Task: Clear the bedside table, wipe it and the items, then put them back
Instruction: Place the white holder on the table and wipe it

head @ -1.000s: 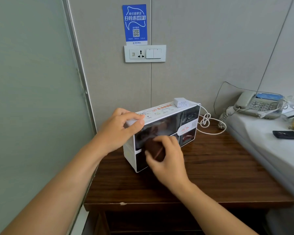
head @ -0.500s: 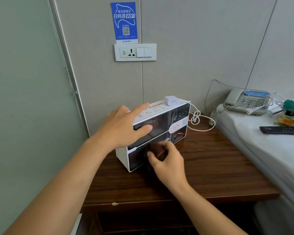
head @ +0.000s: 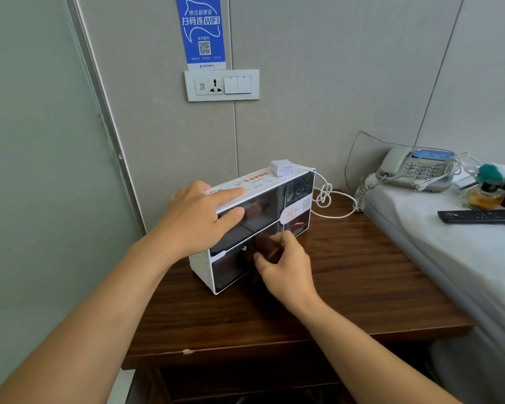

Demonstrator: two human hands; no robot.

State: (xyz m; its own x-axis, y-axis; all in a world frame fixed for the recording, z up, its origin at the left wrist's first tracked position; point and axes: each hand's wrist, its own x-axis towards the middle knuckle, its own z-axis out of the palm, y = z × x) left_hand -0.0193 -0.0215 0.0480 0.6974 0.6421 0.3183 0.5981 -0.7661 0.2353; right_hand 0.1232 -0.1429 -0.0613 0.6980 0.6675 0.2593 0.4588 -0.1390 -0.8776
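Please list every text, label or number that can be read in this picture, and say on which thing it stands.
"扫码连WIFI": blue wall sticker, above the socket panel.
Small lines and QR code on that sticker: too small to read.
Orange characters on top of the white box: blurred.
Print on the white adapter: unreadable.
Telephone keys: too small.

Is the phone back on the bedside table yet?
No, the phone sits on the white bed, while the bedside table holds only the white box.
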